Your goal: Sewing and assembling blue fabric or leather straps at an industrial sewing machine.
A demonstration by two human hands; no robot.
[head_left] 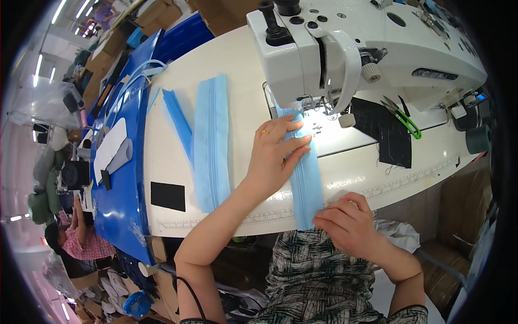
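Note:
A light blue fabric strip with a zipper along it (308, 183) runs from under the sewing machine's needle area (310, 105) to the table's front edge. My left hand (275, 154) lies on this strip just in front of the presser foot, fingers apart and pressing on the cloth. With thumb and fingers closed, my right hand (345, 224) pinches the strip's near end at its right edge. Left of my left hand lie another light blue zipper strip (211, 140) and a narrower, darker blue strip (178, 121).
The white machine head (291, 65) rises over the far side of the table. Green-handled scissors (404, 119) rest by black fabric pieces (394, 143) at right. A black rectangle (168, 196) lies at left. Beyond is a blue surface (121, 200); another person (86, 240) sits farther left.

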